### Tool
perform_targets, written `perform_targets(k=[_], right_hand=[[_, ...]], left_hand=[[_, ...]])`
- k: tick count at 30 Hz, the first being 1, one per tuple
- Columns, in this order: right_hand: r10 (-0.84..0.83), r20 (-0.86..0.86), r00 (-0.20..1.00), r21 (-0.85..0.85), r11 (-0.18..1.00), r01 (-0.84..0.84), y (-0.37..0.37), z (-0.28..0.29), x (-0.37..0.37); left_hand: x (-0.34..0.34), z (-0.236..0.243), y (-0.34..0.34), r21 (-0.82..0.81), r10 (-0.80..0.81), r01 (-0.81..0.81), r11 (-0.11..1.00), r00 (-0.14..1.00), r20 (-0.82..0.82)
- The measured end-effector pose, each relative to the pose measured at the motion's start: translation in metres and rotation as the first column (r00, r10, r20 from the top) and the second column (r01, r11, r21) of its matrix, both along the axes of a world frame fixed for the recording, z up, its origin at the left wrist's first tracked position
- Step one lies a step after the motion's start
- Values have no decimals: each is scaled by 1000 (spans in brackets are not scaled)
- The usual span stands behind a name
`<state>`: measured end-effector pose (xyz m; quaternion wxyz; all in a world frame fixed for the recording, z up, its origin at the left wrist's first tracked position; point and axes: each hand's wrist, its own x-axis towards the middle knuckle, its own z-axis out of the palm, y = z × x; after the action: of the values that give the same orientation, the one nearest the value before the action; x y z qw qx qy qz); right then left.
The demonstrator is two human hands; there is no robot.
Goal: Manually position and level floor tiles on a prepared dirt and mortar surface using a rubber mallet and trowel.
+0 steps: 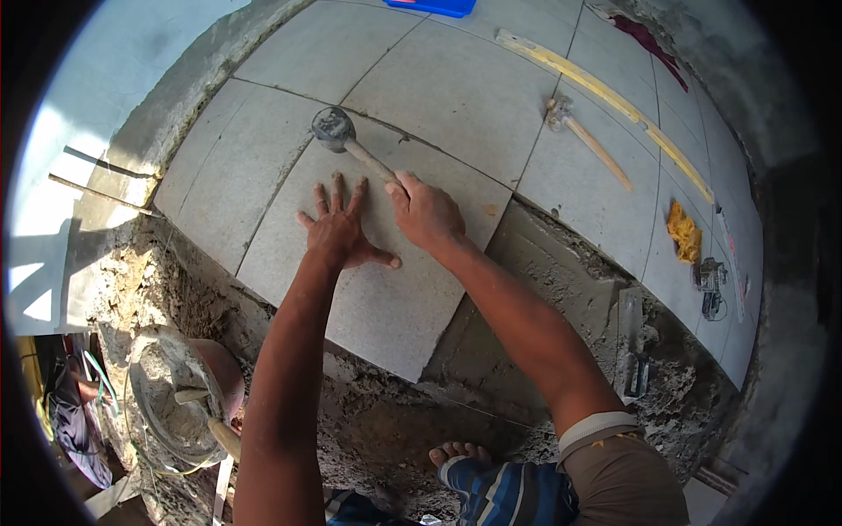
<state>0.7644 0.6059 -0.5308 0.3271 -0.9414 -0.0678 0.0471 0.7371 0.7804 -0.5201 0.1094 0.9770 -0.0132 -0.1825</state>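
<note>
My left hand lies flat with fingers spread on a large grey floor tile. In my right hand is the wooden handle of a rubber mallet. Its dark round head is at the tile's far left corner, by the joint with the tiles beyond; whether it touches the tile I cannot tell. To the right of this tile spreads a bed of wet grey mortar, with no tile over it. My right forearm crosses above part of that mortar.
On the tiles at the right lie a wooden-handled hammer, a long yellow straightedge, a yellow cloth and a small device. A metal trowel rests in mortar. At lower left stands a bucket; a blue container is far off.
</note>
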Motion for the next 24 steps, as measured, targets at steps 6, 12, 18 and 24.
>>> perform_targets(k=[6, 12, 18, 24], right_hand=[[-37, 186, 982, 174, 985, 4, -52, 5, -58], [-29, 193, 981, 34, 999, 22, -107, 0, -116], [-57, 189, 980, -18, 998, 62, -119, -19, -137], [-53, 145, 988, -13, 998, 56, -123, -18, -137]], left_hand=[[1, -5, 0, 18, -16, 16, 1000, 1000, 1], [3, -11, 2, 47, -22, 22, 999, 1000, 0], [3, -13, 1, 50, -31, 30, 998, 999, 25], [4, -9, 1, 46, -24, 23, 999, 1000, 6]])
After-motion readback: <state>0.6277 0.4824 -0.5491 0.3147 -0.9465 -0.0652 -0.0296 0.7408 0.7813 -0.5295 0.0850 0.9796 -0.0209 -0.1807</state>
